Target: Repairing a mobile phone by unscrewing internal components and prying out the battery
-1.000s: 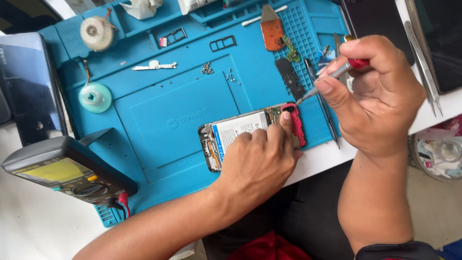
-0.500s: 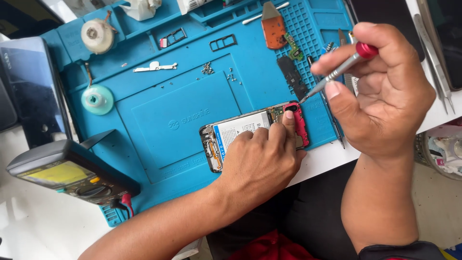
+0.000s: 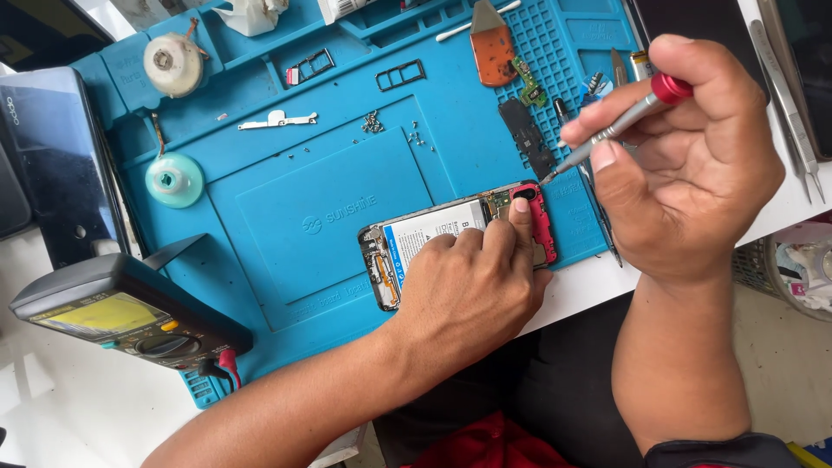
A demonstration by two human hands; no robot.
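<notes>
The left hand (image 3: 472, 286) lies nearest, palm down on an opened phone (image 3: 455, 238) at the near edge of the mat. Its fingers are together and slightly curled, and the forefinger (image 3: 521, 217) reaches ahead to press on the red-framed end of the phone. The phone lies tilted on the blue mat (image 3: 321, 217), back cover off, showing a pale battery with a white and blue label and bare metal framing at its left end.

Just to the right and higher, the right hand (image 3: 693, 173) pinches a slim screwdriver (image 3: 615, 126) between thumb and forefinger, the other fingers curled loosely behind. The tool has a silver knurled shaft and a red cap; its tip hangs just above the mat, near the phone's red end but apart from it.

To the left, a dark multimeter (image 3: 121, 312) with a yellow-green screen sits half on the mat's near corner, a red plug (image 3: 227, 360) in its base. Behind it a dark glossy panel (image 3: 52, 165) rests beside the mat.

Farther in, the rubbery mat carries a teal round reel (image 3: 174, 178), a thin white metal bracket (image 3: 277, 120) and a scatter of tiny screws (image 3: 373, 123). Beyond these are a cream round spool (image 3: 173, 62), two small dark tray frames (image 3: 399, 76), an orange wedge-shaped pick (image 3: 492, 48) and a small green circuit strip (image 3: 527, 82) on the studded part. Steel tweezers (image 3: 789, 95) lie on the white table at far right.
</notes>
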